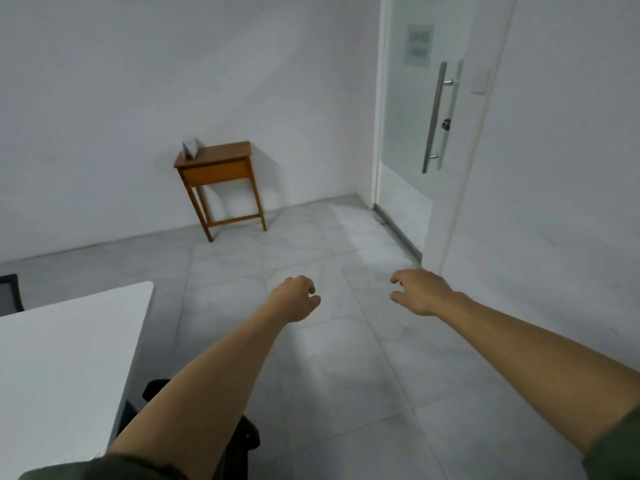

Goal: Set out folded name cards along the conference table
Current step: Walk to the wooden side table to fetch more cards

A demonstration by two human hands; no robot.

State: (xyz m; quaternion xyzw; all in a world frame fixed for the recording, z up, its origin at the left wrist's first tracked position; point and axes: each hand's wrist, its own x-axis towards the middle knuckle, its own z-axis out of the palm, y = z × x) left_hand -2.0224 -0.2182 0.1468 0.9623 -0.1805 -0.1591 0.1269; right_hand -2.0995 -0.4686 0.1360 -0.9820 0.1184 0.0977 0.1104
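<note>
Some white folded name cards [191, 147] stand on the left rear corner of a small wooden side table [221, 161] against the far wall. The white conference table [69, 344] fills the lower left, its top bare in view. Both arms reach forward over the tiled floor, far short of the cards. My left hand [296, 299] is loosely curled and holds nothing. My right hand [420, 291] hangs palm down with its fingers apart, also holding nothing.
A frosted glass door [412, 109] with a long steel handle [437, 116] stands at the right, next to a white wall. A dark chair [10, 294] sits behind the conference table; another black chair [242, 434] is under my left arm. Grey tiled floor lies between.
</note>
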